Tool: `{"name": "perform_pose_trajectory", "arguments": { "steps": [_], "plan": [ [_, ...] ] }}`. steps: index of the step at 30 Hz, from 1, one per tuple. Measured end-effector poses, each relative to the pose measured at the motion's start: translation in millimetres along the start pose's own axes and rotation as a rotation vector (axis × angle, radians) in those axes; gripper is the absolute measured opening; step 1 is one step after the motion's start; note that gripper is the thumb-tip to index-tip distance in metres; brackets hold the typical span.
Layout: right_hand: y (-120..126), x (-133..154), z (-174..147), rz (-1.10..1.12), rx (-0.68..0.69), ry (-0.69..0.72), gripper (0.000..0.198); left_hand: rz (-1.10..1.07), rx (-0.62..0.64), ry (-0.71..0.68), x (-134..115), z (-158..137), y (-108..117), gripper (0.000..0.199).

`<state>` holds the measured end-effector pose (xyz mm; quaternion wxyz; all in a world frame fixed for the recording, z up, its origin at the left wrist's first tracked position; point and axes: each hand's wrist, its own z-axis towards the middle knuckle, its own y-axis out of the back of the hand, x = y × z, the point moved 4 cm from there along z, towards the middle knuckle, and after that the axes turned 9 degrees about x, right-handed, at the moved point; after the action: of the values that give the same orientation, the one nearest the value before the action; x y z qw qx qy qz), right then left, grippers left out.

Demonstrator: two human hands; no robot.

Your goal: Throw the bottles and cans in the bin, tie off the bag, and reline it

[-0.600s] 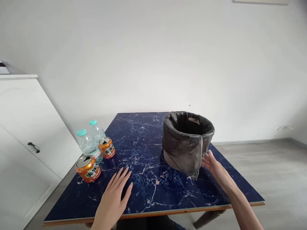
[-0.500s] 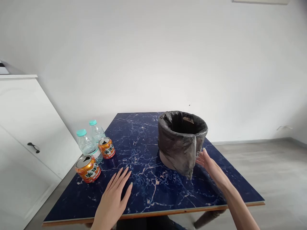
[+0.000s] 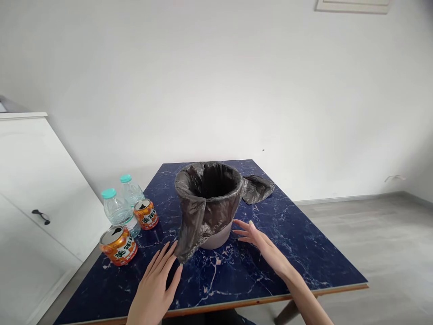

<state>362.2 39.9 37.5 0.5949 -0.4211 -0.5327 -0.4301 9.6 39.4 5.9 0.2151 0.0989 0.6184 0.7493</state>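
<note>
A small trash bin (image 3: 215,240), lined with a black plastic bag (image 3: 221,208), stands upright near the middle of the table. The bag is folded over the rim, and one loose corner hangs down at the front left. My right hand (image 3: 255,237) is beside the bin's right side, fingers stretched out and at or very near its wall. Flat on the tabletop rests my left hand (image 3: 157,277), fingers spread, its fingertips close to the hanging bag corner. It holds nothing.
Two orange drink cans, a front can (image 3: 119,246) and a rear can (image 3: 146,214), stand at the table's left beside two clear bottles with teal caps, a near bottle (image 3: 118,207) and a far bottle (image 3: 131,190). More black plastic (image 3: 257,188) lies right of the bin. A white cabinet (image 3: 37,180) stands left.
The lined bin has moved left to the table's middle and turned, its hanging bag corner now at front left. My right hand has moved left with it. My left hand stays on the table.
</note>
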Motion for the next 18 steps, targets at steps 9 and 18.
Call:
{"name": "perform_pose_trajectory", "arguments": {
  "steps": [9,18],
  "plan": [
    [15,61,-11,-0.438,-0.475,0.379,0.036,-0.002,-0.032,-0.013,-2,1,4,0.055],
    [-13,155,28,-0.834,-0.389,0.863,0.020,-0.008,-0.074,-0.016,-2,-1,7,0.053]
  ]
}}
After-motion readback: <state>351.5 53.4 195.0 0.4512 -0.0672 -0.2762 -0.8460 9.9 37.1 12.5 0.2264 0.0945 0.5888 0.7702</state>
